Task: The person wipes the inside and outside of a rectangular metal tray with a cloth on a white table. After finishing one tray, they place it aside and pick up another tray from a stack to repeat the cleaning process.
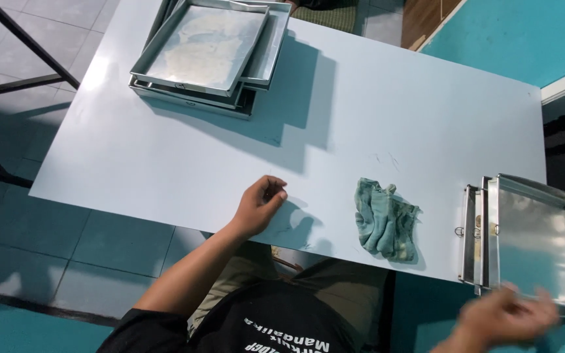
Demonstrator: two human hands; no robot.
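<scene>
pale grey table (361,104), silver metal trays (207,49), faded green cloth (386,221), teal floor (524,33)

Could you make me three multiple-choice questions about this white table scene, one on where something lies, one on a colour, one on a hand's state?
1. Where does the crumpled cloth lie?
A. on the stack of metal trays at the far left
B. on the white table, between the two hands
C. on the tiled floor

2. What colour is the cloth?
A. greenish-teal
B. red
C. yellow

3. What is the left hand doing?
A. gripping a tray
B. holding the cloth
C. resting on the table's near edge, holding nothing

Answers: 1 B, it sits on the tabletop with the left hand on one side and the blurred right hand by the shiny metal trays on the other. 2 A, its folds show teal. 3 C, its curled fingers enclose nothing.
</scene>
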